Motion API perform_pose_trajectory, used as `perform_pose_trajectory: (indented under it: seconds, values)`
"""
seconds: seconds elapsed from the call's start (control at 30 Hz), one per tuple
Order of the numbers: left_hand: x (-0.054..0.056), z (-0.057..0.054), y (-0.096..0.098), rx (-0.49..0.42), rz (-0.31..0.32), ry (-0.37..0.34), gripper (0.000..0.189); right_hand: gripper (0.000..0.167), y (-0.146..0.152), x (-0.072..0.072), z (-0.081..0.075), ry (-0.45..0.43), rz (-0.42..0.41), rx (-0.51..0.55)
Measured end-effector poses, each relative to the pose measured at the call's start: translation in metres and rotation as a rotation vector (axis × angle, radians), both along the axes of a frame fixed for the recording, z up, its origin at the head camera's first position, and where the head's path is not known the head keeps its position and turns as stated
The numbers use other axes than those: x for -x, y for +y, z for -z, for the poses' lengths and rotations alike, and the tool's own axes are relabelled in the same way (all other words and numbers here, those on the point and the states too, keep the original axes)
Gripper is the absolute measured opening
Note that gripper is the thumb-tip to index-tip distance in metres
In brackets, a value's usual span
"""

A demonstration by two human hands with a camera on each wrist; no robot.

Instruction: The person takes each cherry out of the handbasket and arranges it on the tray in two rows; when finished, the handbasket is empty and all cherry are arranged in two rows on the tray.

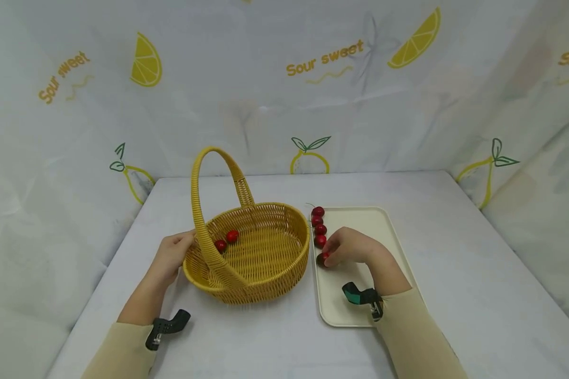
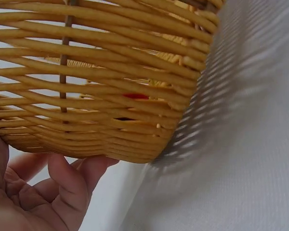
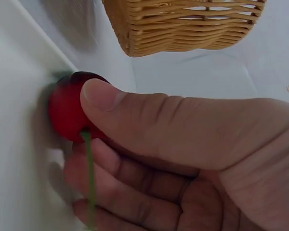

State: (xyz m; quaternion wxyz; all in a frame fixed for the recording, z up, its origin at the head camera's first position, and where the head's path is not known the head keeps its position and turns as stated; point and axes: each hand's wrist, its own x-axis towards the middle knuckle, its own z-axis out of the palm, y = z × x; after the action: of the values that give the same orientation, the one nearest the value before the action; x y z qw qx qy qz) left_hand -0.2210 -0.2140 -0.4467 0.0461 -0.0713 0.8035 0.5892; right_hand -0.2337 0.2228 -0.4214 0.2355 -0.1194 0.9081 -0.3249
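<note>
On the tray's left side my right hand pinches a red cherry between thumb and fingers. Its green stem hangs down past the fingers in the right wrist view. The cream tray also bears several cherries lined up along its left edge, beyond the hand. My left hand holds the yellow wicker basket at its left rim. In the left wrist view, curled fingers touch the basket's edge. Two cherries lie inside the basket, on its left.
The basket's tall arched handle rises over its left part. Both stand on a white-covered table, basket left of tray and close to it. A white curtain with lemon prints hangs behind. Each wrist wears a black camera mount.
</note>
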Motion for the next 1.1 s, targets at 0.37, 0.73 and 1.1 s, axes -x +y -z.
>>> perform_pose_trajectory:
  seconds: [0.37,0.73,1.1]
  values:
    - [-0.004,0.003,0.005,0.048,0.02,0.096,0.041,0.012,0.005,-0.004,0.001,0.014,0.048,-0.091]
    - [-0.007,0.01,0.007,0.052,-0.001,0.088,0.044,0.01,0.004,-0.002,0.002,0.044,0.045,-0.088]
    - [-0.01,0.019,0.006,0.039,0.082,0.04,0.052,0.025,0.022,-0.011,-0.031,0.114,0.102,-0.042]
